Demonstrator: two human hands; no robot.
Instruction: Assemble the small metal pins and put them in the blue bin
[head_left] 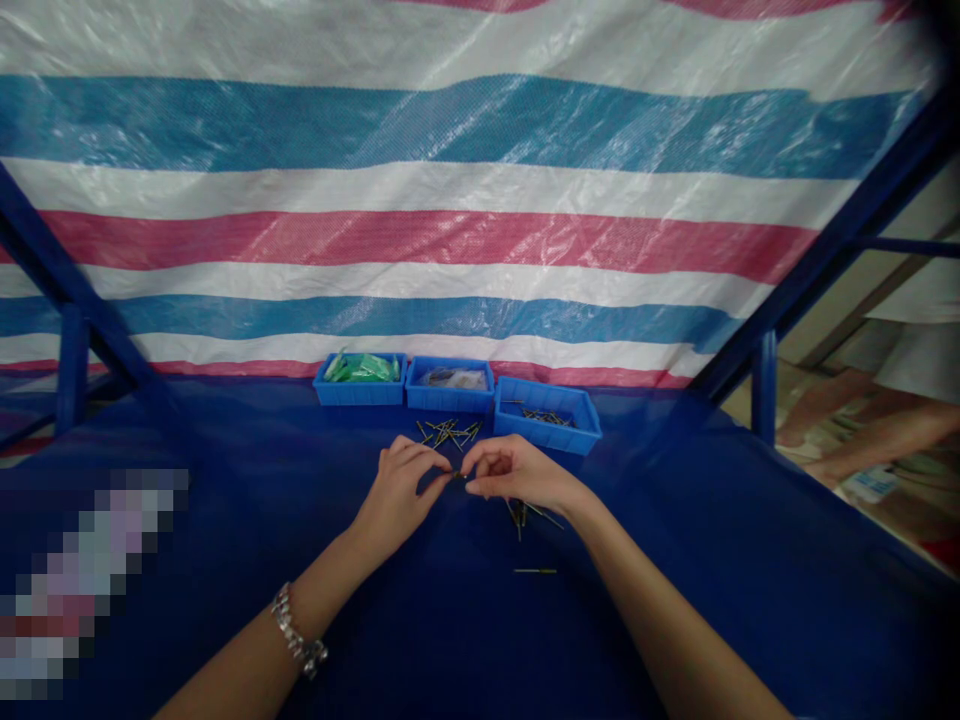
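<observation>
Nearest to me, both forearms reach forward over the blue-covered counter (450, 650), the left one wearing a metal bracelet (300, 632) at the wrist. A single pin (535, 570) lies alone on the cloth between the arms, and a few loose pins (525, 515) lie just under the right wrist. Above them the left hand (397, 490) and right hand (517, 475) meet fingertip to fingertip, knuckles up and wrists held low over the cloth. Each grip is narrow, thumb and forefinger pinched on one end of a thin pin (454, 476) that hangs just above the counter between them. I judge that pin to be very light, stiff and smooth, so it will likely roll or slip. It is too slender for anything but a fingertip pinch near its ends, and easy to drop. The other fingers curl loosely clear of it. Just beyond the hands is a heap of pins (448, 432), and behind it three blue bins in a row. The left bin (360, 393) holds green pieces (364, 367), the middle bin (448, 401) what looks like clear bags, and the right bin (547, 436) more dark pins. Behind the bins a striped tarp (450, 240) hangs on a blue frame (765, 385). Far right, outside the frame, part of another person (862, 420) shows.
</observation>
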